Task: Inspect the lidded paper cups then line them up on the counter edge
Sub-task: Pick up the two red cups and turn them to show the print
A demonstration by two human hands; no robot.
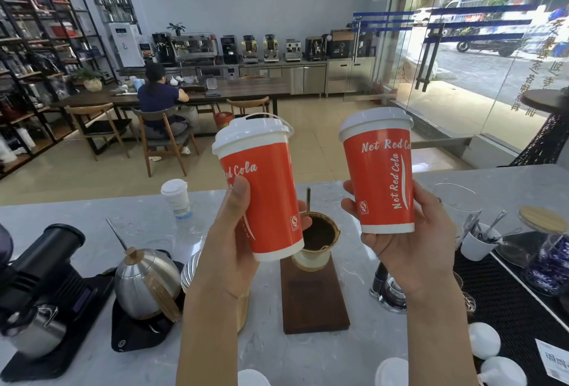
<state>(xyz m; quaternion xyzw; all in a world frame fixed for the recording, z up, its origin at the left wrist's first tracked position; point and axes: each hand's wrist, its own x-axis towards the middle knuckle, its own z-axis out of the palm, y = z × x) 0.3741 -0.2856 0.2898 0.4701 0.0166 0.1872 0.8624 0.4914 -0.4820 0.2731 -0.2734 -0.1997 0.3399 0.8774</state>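
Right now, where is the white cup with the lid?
In the head view, the white cup stands alone at the counter's far edge, on the left, beyond the kettle.

"Net Red Cola" in white on right red cup (381,182), "Red Cola" showing on left red cup (261,194)

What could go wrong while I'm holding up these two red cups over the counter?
The left hand tilts its red cup right above the pour-over dripper; a slip could knock it or drop into the grounds. The right hand grips its red cup low near the base, so it might tip. Setting either down, the drinking glass is close by.
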